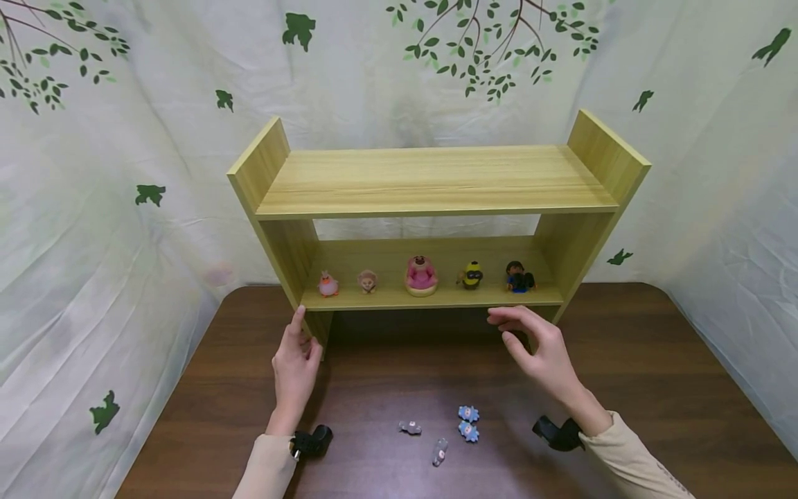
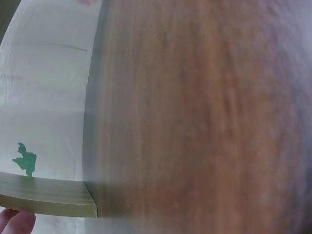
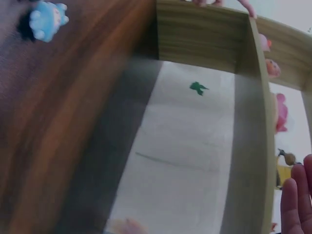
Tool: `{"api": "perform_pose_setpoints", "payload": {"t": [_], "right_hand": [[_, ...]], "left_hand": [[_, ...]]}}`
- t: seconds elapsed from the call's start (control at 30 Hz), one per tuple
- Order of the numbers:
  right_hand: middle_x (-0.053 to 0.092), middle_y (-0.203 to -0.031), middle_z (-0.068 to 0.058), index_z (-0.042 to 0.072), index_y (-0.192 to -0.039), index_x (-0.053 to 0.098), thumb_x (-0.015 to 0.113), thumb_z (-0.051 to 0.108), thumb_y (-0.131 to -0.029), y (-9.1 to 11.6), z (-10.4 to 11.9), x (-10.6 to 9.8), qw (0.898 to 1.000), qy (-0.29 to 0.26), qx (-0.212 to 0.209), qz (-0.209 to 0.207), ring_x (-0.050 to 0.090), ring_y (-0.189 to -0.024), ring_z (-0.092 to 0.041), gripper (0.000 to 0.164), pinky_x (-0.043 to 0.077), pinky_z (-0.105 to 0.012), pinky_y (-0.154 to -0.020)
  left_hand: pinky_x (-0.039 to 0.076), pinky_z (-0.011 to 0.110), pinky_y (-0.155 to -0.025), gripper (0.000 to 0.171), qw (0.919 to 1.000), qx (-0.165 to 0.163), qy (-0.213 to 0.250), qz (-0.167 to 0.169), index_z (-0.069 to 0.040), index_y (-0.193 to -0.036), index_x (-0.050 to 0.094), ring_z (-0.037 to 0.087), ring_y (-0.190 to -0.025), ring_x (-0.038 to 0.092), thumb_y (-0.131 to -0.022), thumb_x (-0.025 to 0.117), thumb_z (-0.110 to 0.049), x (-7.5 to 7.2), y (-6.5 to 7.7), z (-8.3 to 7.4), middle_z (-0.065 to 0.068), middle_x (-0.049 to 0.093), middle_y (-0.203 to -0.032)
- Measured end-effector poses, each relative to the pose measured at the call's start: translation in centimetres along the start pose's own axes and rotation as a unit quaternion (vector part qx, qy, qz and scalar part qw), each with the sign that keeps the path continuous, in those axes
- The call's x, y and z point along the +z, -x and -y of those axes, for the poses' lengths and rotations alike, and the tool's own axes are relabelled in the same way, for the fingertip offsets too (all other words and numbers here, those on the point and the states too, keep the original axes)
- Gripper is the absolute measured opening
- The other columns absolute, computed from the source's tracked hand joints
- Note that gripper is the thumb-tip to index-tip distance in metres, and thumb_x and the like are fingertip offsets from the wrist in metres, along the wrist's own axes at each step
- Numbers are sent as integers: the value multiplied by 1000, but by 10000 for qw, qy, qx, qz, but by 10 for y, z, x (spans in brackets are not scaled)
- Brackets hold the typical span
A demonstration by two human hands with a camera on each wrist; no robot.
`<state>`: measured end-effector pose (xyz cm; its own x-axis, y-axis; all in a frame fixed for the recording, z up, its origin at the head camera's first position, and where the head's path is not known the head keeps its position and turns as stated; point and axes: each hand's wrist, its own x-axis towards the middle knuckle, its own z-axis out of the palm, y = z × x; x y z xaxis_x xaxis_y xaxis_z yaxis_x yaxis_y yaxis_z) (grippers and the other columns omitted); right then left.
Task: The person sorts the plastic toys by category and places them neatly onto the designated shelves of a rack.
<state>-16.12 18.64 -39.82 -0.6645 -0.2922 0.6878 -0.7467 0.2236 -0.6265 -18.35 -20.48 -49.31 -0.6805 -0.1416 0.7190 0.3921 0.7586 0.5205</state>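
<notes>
Head view showed the shelf [image 1: 436, 180] on the surface [image 1: 654, 374], long axis left-to-right, front toward the camera, five figurines [image 1: 421, 277] along its lower board; the relaxed left hand [image 1: 294, 364] touched its left edge, the right hand [image 1: 544, 348] hovered nearby, loosely bent, empty.

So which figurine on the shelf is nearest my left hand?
The pale pink figurine at the row's left end, closest to your left hand; the other four stand farther right.
</notes>
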Motion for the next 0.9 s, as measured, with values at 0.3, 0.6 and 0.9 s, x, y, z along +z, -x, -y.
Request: {"api": "perform_pose_setpoints", "payload": {"t": [0.3, 0.6, 0.9], "right_hand": [[65, -102, -13, -3, -115, 62, 58, -22, -79, 21, -8, 17, 9992, 19, 111, 389, 63, -90, -24, 41, 51, -24, -79], [65, -96, -7, -3, -110, 62, 59, -22, -76, 31, 10, 31, 9973, 53, 176, 713, 62, -83, -22, 39, 53, -28, -69], [64, -95, -5, -4, -109, 62, 61, -23, -72, 51, -7, 42, 9931, 52, 427, 1092, 62, -78, -27, 42, 53, -33, -65]], "left_hand": [[48, 37, -53, 80, 10000, -47, -5, 22, -23, -147, 35, 24, -70, 59, -80, 59, 14, -2, 0, -2, 13, 55, -92], [48, 37, -52, 83, 9999, 63, -18, -77, -23, -146, 36, 23, -68, 60, -77, 59, 17, -1, -1, -2, 12, 55, -89], [49, 37, -53, 80, 10000, -18, -38, 31, -24, -147, 34, 21, -68, 58, -80, 58, 13, -1, 0, -1, 13, 54, -89]]}}
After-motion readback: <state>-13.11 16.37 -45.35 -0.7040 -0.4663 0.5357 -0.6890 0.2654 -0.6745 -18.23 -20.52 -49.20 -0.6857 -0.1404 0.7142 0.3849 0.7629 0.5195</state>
